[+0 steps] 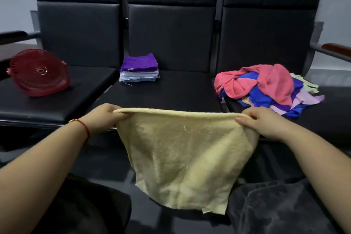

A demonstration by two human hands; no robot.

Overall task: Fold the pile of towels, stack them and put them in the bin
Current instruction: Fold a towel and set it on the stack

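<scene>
**Yellow towel held up by its top corners**

Pale yellow terry, the towel hangs in front of the person's lap, stretched flat. Left hand pinches the top left corner, right hand pinches the top right, fingers curled over the edge. On the black seats: a red bin on its side, a folded stack, then the loose pile.

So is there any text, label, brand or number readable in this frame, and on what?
None readable.
Purple towel on the folded stack: a small sewn tag, too small and blurred to read.
Red basket: a moulded centre mark, no legible characters.
</scene>
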